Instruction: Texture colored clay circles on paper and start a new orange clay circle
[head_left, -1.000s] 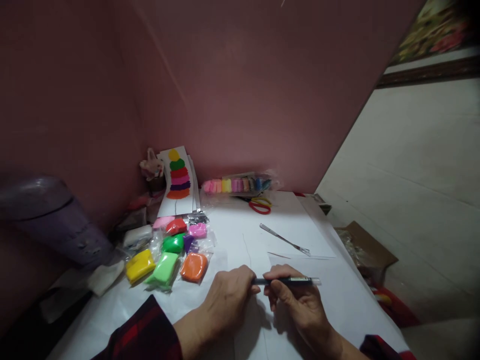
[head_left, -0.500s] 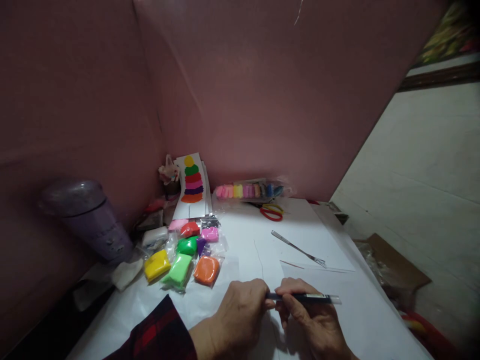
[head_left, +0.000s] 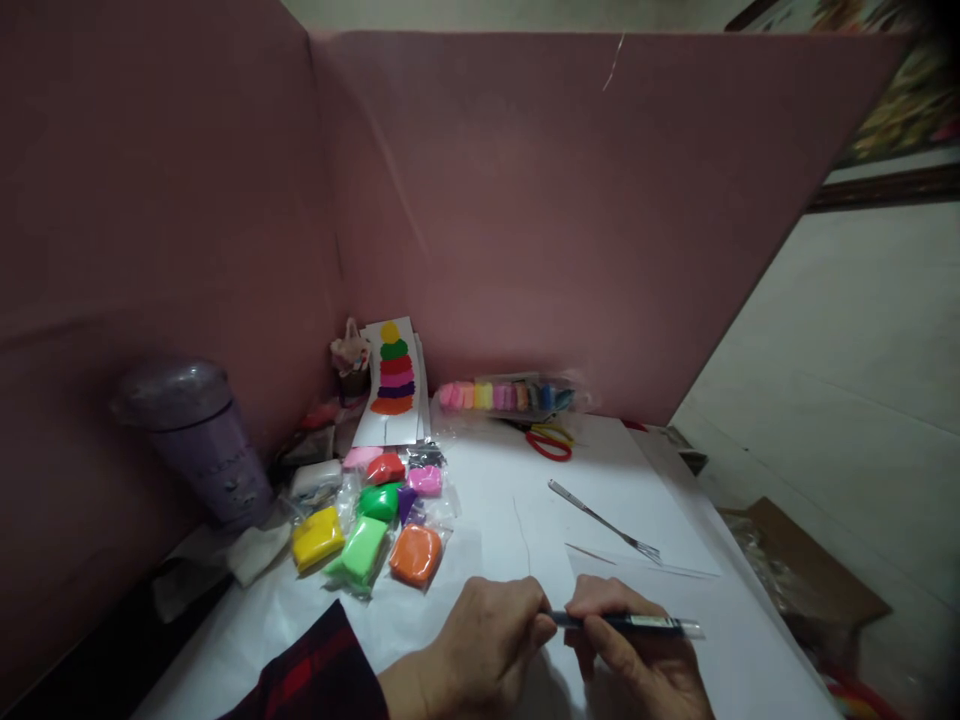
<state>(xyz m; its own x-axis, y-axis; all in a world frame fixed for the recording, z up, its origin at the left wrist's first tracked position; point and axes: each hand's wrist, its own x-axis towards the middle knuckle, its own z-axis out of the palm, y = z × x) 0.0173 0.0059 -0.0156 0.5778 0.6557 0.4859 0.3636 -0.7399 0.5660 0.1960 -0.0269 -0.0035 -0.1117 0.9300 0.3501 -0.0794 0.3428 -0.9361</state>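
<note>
A dark pen with a clear end (head_left: 664, 625) lies crosswise between my two hands, above the white paper. My left hand (head_left: 484, 635) is closed, its thumb and fingers pinching the pen's left end, which they hide. My right hand (head_left: 637, 650) grips the barrel between thumb and fingers, with the clear end sticking out to the right. Whether a cap sits inside the left fist cannot be seen. Beyond the right hand, a metal fork (head_left: 604, 520) rests on the paper near a thin brown stick (head_left: 590, 553).
Several bagged clay blocks, one orange (head_left: 416, 556), lie on the left near a purple tumbler (head_left: 206, 440). Scissors (head_left: 550, 443) and a pack of coloured sticks (head_left: 502, 396) lie at the back. A striped colour picture (head_left: 394, 375) leans beside them. Pink partitions (head_left: 525, 200) enclose the table.
The view has tilted upward, so the partition's top edge now shows and the table things sit lower. Both hands keep their hold on the pen, with little change in grip.
</note>
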